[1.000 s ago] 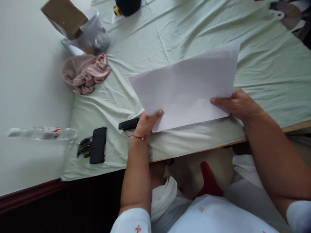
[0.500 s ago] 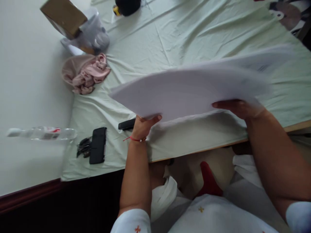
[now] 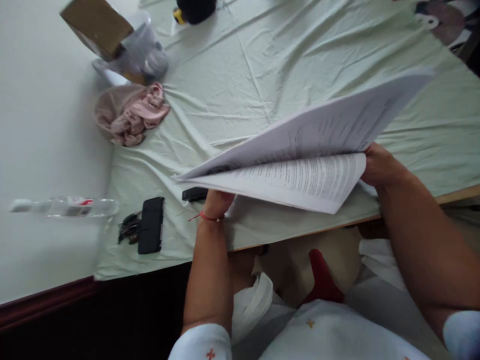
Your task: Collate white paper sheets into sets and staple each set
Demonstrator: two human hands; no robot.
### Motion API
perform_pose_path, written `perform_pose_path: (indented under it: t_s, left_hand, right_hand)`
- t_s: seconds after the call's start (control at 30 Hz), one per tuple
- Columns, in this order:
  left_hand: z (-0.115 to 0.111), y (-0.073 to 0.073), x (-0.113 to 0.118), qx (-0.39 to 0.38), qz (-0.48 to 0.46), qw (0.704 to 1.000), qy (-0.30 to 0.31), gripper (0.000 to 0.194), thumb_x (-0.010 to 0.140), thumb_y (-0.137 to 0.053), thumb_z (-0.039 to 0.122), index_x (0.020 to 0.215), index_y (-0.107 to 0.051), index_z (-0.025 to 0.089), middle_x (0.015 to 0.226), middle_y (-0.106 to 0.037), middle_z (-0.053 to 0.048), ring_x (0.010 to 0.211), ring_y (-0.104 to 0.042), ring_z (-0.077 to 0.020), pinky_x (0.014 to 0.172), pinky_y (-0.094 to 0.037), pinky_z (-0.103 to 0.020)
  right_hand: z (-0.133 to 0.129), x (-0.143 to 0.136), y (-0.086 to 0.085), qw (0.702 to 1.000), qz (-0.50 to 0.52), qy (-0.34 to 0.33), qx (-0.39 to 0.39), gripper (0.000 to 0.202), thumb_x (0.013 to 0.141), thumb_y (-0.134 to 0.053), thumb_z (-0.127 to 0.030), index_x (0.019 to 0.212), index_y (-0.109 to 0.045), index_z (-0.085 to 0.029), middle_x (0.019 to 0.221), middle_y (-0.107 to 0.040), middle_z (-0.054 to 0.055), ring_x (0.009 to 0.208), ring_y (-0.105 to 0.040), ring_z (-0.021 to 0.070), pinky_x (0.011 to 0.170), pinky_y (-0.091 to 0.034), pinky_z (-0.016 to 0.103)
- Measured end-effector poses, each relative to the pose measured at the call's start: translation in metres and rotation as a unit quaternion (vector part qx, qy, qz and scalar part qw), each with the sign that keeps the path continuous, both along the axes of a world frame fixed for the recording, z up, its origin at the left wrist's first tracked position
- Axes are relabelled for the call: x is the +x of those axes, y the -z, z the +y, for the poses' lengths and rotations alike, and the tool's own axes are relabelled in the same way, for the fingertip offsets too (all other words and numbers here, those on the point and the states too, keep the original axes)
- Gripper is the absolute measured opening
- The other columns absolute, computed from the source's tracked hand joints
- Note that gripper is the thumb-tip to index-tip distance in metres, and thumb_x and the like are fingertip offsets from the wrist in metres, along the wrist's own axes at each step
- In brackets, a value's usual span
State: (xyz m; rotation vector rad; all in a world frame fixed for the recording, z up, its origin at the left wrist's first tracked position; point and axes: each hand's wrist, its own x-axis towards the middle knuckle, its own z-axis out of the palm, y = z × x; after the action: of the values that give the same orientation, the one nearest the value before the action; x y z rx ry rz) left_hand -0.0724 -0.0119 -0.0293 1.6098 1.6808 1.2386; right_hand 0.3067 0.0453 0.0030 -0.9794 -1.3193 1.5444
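A sheaf of printed papers (image 3: 300, 130) is held above the green cloth, spread apart into an upper part and a lower, folded-down part with dense text. My left hand (image 3: 219, 202) is under the lower left edge of the papers, its fingers hidden beneath them; a red string is round the wrist. At the right end, my right hand (image 3: 382, 165) grips the sheets where the two parts meet, with its fingertips mostly behind the paper.
Left of my left hand are a black stapler-like object (image 3: 194, 194), a black phone (image 3: 151, 225) and keys (image 3: 129, 227). A clear bottle (image 3: 78, 206), pink cloth (image 3: 138, 115), cardboard box (image 3: 98, 25) and tape measure (image 3: 179, 16) lie farther around the green-covered table (image 3: 210, 65).
The papers were a single blank-looking curved face; now they are parted and printed text shows. My left thumb has gone out of sight under them, and my right thumb no longer lies across the front.
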Motion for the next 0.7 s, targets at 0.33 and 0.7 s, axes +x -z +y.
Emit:
perform_pose_path:
  t_s: [0.33, 0.7]
  left_hand:
    - [0.008, -0.011, 0.034, -0.108, -0.253, 0.961, -0.009, 0.046, 0.069, -0.094, 0.051, 0.098, -0.072, 0.022, 0.108, -0.077, -0.010, 0.097, -0.073, -0.0251, 0.088, -0.063, -0.039]
    - [0.003, -0.018, 0.042, -0.111, -0.344, 0.932, -0.013, 0.048, 0.062, -0.100, 0.043, 0.097, -0.074, 0.024, 0.106, -0.079, -0.005, 0.093, -0.074, -0.0197, 0.083, -0.064, -0.032]
  right_hand:
    - [0.005, -0.009, -0.001, 0.979, -0.011, 0.134, -0.150, 0.038, 0.076, -0.088, -0.055, 0.073, -0.072, -0.022, 0.073, -0.073, 0.004, 0.057, -0.064, 0.0151, 0.053, -0.054, 0.027]
    - [0.000, -0.006, -0.012, 0.966, -0.035, 0.109, -0.233, 0.013, 0.078, -0.085, -0.019, 0.075, -0.075, -0.012, 0.075, -0.076, 0.007, 0.059, -0.064, 0.0118, 0.055, -0.051, 0.021]
